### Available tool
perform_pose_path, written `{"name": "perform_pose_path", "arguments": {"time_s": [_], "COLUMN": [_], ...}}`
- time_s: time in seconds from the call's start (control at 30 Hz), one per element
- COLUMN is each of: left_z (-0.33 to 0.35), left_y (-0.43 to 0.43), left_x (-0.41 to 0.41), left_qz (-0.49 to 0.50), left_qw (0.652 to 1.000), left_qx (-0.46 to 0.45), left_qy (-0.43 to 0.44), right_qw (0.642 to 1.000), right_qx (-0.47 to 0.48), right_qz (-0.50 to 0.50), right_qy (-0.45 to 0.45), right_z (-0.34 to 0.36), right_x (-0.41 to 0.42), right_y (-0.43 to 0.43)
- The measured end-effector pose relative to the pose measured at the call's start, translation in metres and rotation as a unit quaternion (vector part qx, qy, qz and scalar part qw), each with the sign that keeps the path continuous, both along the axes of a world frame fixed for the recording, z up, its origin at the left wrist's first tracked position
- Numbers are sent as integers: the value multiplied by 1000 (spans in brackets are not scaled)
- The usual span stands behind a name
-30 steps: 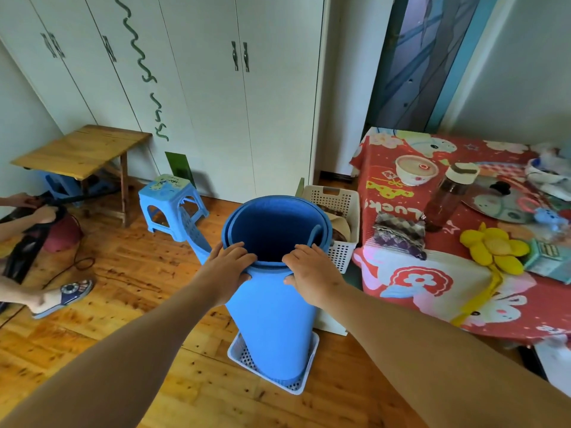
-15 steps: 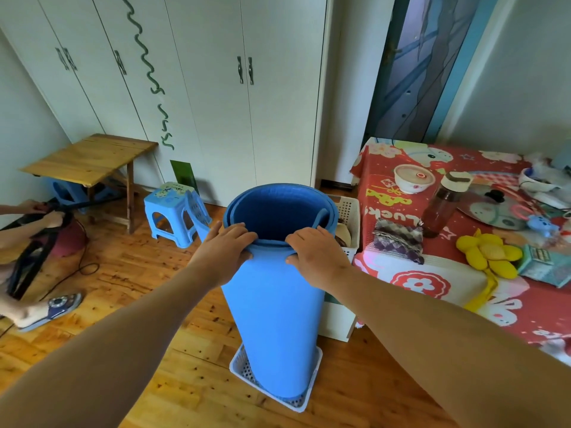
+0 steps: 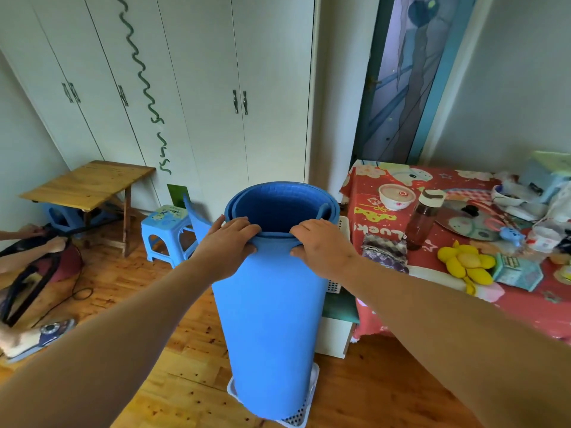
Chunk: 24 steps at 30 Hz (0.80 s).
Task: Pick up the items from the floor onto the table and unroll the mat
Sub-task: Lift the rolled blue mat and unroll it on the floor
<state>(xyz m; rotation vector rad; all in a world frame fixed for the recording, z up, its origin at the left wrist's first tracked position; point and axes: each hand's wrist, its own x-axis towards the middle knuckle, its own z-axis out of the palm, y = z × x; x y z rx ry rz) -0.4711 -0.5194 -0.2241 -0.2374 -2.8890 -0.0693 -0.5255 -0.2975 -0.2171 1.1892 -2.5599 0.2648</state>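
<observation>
A rolled blue mat point(image 3: 272, 322) stands upright in front of me, its lower end over a white perforated basket point(image 3: 301, 418) on the wooden floor. My left hand point(image 3: 228, 242) grips the near left part of its top rim, fingers curled over the edge. My right hand point(image 3: 321, 242) grips the near right part of the rim the same way. To the right stands the table point(image 3: 386, 304) with a red cartoon cloth, bearing a bowl point(image 3: 397, 196), a brown bottle point(image 3: 425, 219), a yellow plush flower point(image 3: 466, 262) and a folded cloth point(image 3: 384, 250).
A white basket point(image 3: 335, 282) sits behind the mat beside the table. A blue plastic stool point(image 3: 167, 230) and a wooden folding table point(image 3: 89, 188) stand at the left before white wardrobes. Another person's arms and foot, with a dark bag point(image 3: 27, 282), are at the far left.
The mat has come up higher and closer to me, both hands keeping their grip on its rim. My view has tilted upward a little.
</observation>
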Motion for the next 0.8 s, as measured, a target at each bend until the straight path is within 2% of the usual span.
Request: {"name": "perform_pose_path", "arguments": {"time_s": [0.5, 0.7, 0.8], "left_z": [86, 111, 112], "left_y": [109, 203, 262], "left_x": [14, 43, 60], "left_qz": [-95, -126, -146], "left_qw": [994, 991, 988], "left_qx": [24, 31, 36], "left_qy": [43, 44, 41], "right_qw": [992, 987, 982], "right_qx": [-33, -24, 11], "right_qz": [-118, -159, -189], "right_qy": [-33, 28, 20], "right_z": [82, 103, 105], "right_x": [59, 99, 121], "right_y": [112, 199, 234]}}
